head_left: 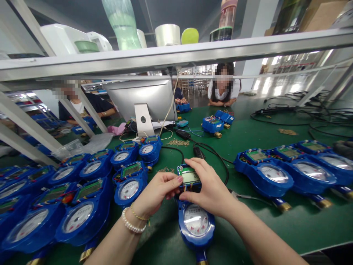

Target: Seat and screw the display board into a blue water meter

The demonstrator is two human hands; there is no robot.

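Note:
A blue water meter [196, 230] with a round dial lies in front of me, its brass end toward me. At its top is a circuit board with a lit display [189, 177], and coloured wires show beneath it. My left hand [165, 186] pinches the board's left edge between thumb and fingers. Curved over the right side, my right hand [206, 184] grips the same board with fingers at the top edge and thumb at the lower edge. Whether the board sits in the housing or slightly above it, I cannot tell.
Several blue water meters [82, 221] crowd the left, and more meters [271, 176] stand at right. Small screws [178, 142] lie in piles behind the hands. Black cables [220, 156] cross the green table. A monitor [143, 97] and a shelf [176, 57] stand ahead; people sit opposite.

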